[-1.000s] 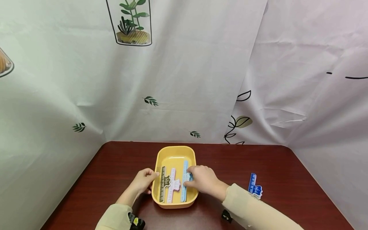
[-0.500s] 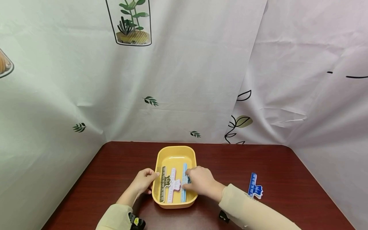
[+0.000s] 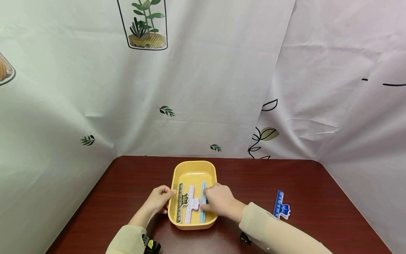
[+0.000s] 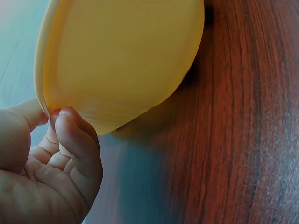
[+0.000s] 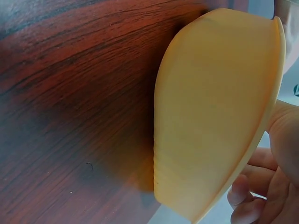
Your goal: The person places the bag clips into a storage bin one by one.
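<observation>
A yellow plastic tray (image 3: pixel 195 178) sits on the table, and my left hand (image 3: pixel 157 200) pinches its left rim between thumb and fingers. The left wrist view shows that same left hand (image 4: pixel 60 158) at the rim, below the tray wall (image 4: pixel 126 56). My right hand (image 3: pixel 222 201) reaches over the right rim and grips a light blue ruler clip (image 3: pixel 203 217), whose handle is mostly hidden by the fingers. Left of it in the tray lie a pink ruler clip (image 3: pixel 191 204) and a black one, the black ruler clip (image 3: pixel 179 204), all roughly parallel.
A dark blue ruler clip (image 3: pixel 280 206) lies on the reddish-brown table (image 3: pixel 253 180) to the right, beyond my right sleeve (image 3: pixel 269 225). White printed cloth (image 3: pixel 203 88) hangs behind and along both sides of the table.
My right hand has shifted slightly left and toward me, and the light blue clip's far end has come nearer. The left hand and the tray have stayed in place.
</observation>
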`<action>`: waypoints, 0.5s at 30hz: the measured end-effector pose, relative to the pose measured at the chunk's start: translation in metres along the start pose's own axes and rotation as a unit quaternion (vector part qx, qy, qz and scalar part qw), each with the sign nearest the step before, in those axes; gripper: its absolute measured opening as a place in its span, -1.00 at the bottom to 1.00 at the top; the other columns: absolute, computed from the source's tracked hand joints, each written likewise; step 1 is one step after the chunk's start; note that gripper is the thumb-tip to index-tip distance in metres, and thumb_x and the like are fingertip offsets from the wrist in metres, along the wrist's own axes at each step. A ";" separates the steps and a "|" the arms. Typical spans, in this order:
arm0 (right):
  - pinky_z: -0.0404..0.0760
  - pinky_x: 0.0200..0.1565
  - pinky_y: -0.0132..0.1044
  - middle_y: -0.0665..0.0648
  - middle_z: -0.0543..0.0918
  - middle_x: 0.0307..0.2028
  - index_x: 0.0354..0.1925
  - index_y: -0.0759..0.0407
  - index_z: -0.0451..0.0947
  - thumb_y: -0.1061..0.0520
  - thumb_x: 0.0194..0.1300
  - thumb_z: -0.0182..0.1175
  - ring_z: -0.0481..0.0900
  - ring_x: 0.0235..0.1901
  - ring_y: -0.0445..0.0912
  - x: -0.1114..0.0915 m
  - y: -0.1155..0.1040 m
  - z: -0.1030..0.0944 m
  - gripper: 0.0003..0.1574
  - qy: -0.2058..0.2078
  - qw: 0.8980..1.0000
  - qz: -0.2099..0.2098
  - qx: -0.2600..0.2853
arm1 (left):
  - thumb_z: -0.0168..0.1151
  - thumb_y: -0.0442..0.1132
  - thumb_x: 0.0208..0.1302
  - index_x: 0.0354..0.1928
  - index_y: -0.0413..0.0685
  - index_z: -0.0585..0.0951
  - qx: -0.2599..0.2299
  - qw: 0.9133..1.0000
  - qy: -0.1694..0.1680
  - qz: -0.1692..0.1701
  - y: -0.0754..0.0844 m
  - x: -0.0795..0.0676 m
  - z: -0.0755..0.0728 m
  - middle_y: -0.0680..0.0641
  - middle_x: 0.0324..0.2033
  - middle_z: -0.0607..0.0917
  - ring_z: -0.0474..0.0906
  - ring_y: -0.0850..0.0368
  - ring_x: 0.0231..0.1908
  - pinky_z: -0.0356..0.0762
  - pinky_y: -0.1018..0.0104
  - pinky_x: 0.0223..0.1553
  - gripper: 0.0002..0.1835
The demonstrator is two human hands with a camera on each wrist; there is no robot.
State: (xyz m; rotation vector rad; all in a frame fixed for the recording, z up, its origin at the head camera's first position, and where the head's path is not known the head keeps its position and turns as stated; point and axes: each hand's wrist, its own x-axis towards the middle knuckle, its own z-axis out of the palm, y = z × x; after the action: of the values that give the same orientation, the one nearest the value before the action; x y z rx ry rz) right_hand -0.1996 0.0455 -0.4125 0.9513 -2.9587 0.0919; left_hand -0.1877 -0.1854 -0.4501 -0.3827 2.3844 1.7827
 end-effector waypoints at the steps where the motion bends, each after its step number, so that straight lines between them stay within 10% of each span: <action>1: 0.28 -0.60 -0.29 -0.11 0.38 -0.67 -0.46 -0.01 0.56 -0.32 -0.01 0.33 0.35 -0.51 -0.13 0.000 0.000 0.000 -0.56 0.000 1.000 -0.002 -0.003 | 0.18 -0.17 0.25 -0.45 -0.16 0.41 0.000 1.000 0.000 0.000 0.000 0.000 0.000 -0.01 -0.67 0.40 0.34 0.18 -0.72 0.34 0.40 -0.77 -0.76; 15: 0.30 -0.48 -0.27 -0.08 0.43 -0.67 -0.54 -0.01 0.49 -0.31 -0.02 0.34 0.37 -0.56 -0.14 0.005 -0.007 0.003 -0.55 0.003 0.999 -0.016 -0.034 | 0.18 -0.17 0.25 -0.45 -0.16 0.41 0.005 1.000 0.002 0.003 0.001 -0.001 0.000 -0.02 -0.66 0.41 0.35 0.17 -0.72 0.35 0.40 -0.77 -0.76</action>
State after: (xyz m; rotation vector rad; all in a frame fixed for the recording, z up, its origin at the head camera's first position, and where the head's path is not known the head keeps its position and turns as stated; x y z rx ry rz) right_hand -0.1999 0.0365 -0.4151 0.9865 -2.9199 -0.0058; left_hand -0.1866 -0.1848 -0.4494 -0.3784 2.3982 1.7744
